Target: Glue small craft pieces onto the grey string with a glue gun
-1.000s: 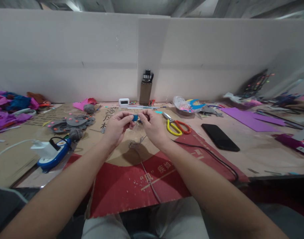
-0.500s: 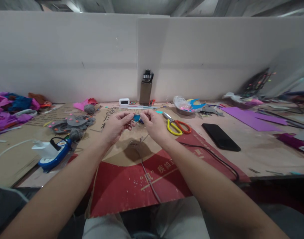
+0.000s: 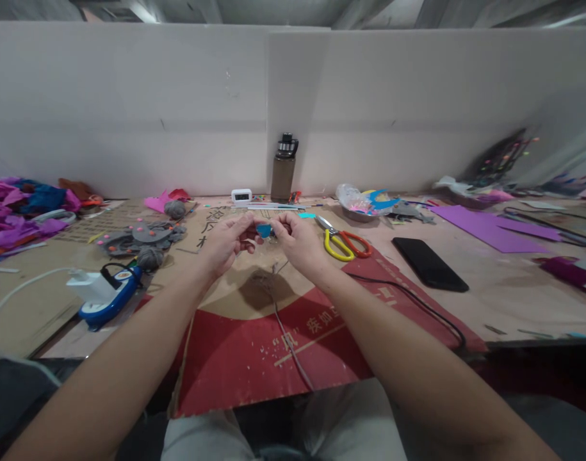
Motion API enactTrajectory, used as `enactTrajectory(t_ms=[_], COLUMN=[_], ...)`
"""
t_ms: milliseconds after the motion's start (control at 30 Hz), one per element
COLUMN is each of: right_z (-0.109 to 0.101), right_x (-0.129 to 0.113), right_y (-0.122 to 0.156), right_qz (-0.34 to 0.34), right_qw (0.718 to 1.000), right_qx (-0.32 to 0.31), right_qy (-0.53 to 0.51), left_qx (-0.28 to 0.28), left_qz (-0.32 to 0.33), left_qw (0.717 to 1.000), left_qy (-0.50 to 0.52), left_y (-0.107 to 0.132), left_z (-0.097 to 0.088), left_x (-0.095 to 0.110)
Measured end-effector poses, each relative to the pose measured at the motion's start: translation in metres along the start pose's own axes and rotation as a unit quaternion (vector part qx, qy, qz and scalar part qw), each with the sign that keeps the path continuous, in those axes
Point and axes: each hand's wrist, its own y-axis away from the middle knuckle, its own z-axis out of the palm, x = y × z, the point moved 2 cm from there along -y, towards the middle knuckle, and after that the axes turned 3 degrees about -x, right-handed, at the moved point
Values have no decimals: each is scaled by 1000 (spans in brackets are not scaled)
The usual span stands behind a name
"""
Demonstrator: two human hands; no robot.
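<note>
My left hand (image 3: pixel 228 243) and my right hand (image 3: pixel 297 242) meet above the table's middle, fingers pinched together on a small blue piece (image 3: pixel 263 230) held between them. A thin grey wire (image 3: pixel 283 323) hangs from under the hands and runs toward me over the red and brown cardboard sheet (image 3: pixel 254 349). Both forearms reach in from the bottom of the view.
Yellow and orange scissors (image 3: pixel 343 244) and a black phone (image 3: pixel 430 264) lie to the right. A blue glue gun (image 3: pixel 107 298) with a white plug sits left, beside grey felt pieces (image 3: pixel 141 237). A bottle (image 3: pixel 283 169) stands at the back wall. Purple sheets (image 3: pixel 480 227) lie far right.
The two hands stay together on the blue piece, with only small finger shifts. The view has drifted slightly.
</note>
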Motion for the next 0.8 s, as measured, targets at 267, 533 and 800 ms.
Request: enactTrajectory(t_ms=[267, 533, 800], right_z=[-1, 2, 4], right_x=[-2, -11, -8], right_y=[2, 6, 5], right_qz=[-33, -34, -21], right_qw=[991, 968, 978], right_qx=[-15, -41, -63], right_qy=[133, 247, 200], left_qx=[-4, -35, -21], left_qz=[97, 84, 62], left_qw=[949, 931, 937], left_qy=[-301, -355, -342], left_y=[-1, 2, 4], left_z=[-7, -2, 0], left_x=[8, 7, 5])
